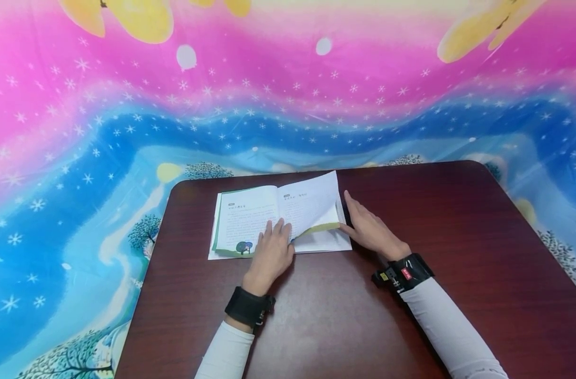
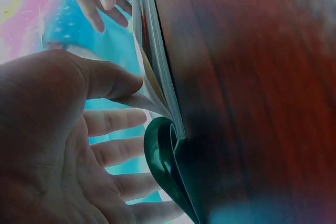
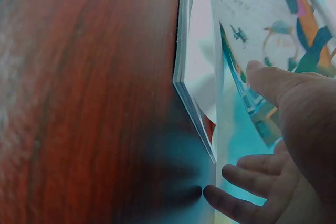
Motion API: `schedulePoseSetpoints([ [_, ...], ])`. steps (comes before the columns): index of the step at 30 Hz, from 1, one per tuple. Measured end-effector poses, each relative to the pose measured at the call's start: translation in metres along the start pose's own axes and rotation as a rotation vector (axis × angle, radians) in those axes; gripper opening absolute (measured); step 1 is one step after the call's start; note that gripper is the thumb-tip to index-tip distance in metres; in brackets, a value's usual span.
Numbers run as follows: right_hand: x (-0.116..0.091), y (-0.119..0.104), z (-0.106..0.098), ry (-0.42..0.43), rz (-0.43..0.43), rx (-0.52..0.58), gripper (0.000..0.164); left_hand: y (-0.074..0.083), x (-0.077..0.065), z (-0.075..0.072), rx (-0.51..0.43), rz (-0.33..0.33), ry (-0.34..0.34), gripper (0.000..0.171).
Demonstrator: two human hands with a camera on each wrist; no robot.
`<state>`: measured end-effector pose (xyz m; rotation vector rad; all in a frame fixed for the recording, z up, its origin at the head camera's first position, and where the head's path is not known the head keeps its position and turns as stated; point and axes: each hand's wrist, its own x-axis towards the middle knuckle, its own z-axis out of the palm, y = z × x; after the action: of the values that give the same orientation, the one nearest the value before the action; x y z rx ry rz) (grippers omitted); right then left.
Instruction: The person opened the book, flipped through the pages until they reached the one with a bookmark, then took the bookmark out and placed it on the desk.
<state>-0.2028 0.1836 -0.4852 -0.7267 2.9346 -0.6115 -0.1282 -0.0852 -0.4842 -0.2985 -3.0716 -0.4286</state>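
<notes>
An open book (image 1: 250,221) with printed text lies on the table, its left page edged in green with a small tree picture. My left hand (image 1: 270,251) rests on it near the spine, fingers extended; in the left wrist view the left hand (image 2: 68,129) has its thumb by the page edges. On the right, a page (image 1: 311,202) stands lifted and curved, its far corner raised. My right hand (image 1: 370,229) is at the book's right side, thumb touching the lifted page and the other fingers straight. Close up, the right thumb (image 3: 268,80) lies against an illustrated page.
The dark reddish-brown table (image 1: 326,316) has rounded far corners. Behind it hangs a pink and blue cloth (image 1: 288,105) with snowflakes and trees. Each wrist wears a black strap with a camera, the right strap (image 1: 408,272) carrying a red label.
</notes>
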Motion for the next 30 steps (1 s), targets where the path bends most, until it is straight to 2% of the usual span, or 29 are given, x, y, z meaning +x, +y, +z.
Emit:
schedulePoseSetpoints([
  [3, 0.001, -0.002, 0.000, -0.031, -0.015, 0.022, 0.093, -0.002, 0.000, -0.002, -0.034, -0.009, 0.034, 0.051],
  [9, 0.001, -0.004, 0.001, -0.077, -0.122, 0.013, 0.091, -0.005, 0.001, -0.004, -0.088, -0.014, 0.134, 0.052],
  [16, 0.000, -0.005, 0.003, -0.091, -0.142, -0.002, 0.091, -0.011, 0.003, -0.008, -0.152, -0.073, 0.151, 0.064],
  [20, 0.000, -0.004, 0.005, -0.108, -0.142, -0.015, 0.093, -0.018, 0.004, -0.010, -0.180, -0.082, 0.217, 0.071],
  [25, -0.002, -0.003, 0.006, -0.128, -0.140, -0.034, 0.093, -0.025, 0.005, -0.013, -0.230, -0.096, 0.310, 0.087],
  [30, -0.003, -0.004, 0.005, -0.137, -0.139, -0.039, 0.093, -0.028, 0.007, -0.014, -0.211, -0.142, 0.417, 0.111],
])
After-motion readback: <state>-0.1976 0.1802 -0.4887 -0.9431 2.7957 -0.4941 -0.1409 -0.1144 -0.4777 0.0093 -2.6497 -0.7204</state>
